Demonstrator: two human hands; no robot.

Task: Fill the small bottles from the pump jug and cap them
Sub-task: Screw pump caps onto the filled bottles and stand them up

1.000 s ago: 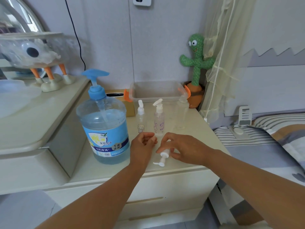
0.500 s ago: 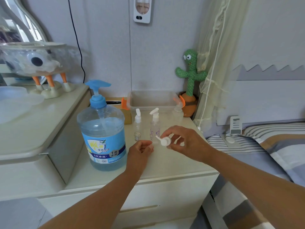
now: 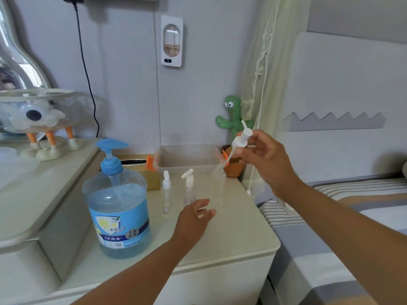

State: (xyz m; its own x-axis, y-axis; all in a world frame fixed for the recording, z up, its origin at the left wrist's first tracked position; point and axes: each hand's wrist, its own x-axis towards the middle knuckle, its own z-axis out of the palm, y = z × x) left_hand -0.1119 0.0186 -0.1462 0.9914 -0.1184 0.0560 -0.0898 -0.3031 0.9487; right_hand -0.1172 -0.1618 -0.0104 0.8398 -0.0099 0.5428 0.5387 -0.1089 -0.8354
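A big clear pump jug of blue liquid with a blue pump head stands at the left of the nightstand top. To its right, three small clear bottles stand in a row: the left bottle and the middle bottle wear white pump caps, the right bottle is uncapped. My right hand holds a white pump cap above the uncapped bottle, its dip tube reaching down to the bottle's mouth. My left hand hovers with fingers apart just in front of the bottles, holding nothing.
A clear plastic tub with orange clips and a tan tissue box stand behind the bottles. A green cactus toy in an orange pot fills the back right corner by a curtain. A higher dresser stands left; a striped bed lies right.
My right hand has lifted the white pump cap from the nightstand up over the uncapped bottle, with the tube now at its mouth. My left hand opened and moved toward the bottles.
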